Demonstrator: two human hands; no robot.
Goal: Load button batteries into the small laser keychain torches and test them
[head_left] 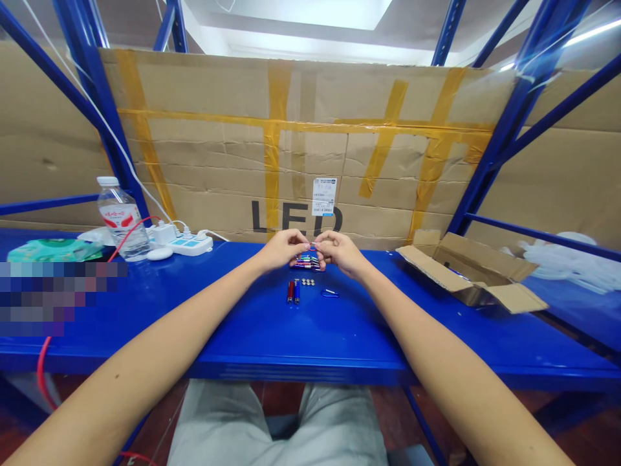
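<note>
My left hand (287, 248) and my right hand (339, 251) meet above the far part of the blue table, fingertips pinched together. Between them is a small shiny thing (313, 246), too small to name and mostly covered by the fingers. Right below and behind the hands lies a row of several colourful metal tubes (306, 264), partly hidden. Nearer to me, a red tube (290, 292) and a blue tube (297, 292), like small pocket torches, stand side by side. Several small silvery discs (308, 282), like button cells, lie beside them. A blue carabiner (330, 294) rests to their right.
The blue table (272, 343) has an open cardboard box (466, 268) on its right. At left are a water bottle (123, 223), a white power strip (187, 243), a green packet (55, 250) and a red cable (130, 232). A taped cardboard sheet (218, 162) closes the back.
</note>
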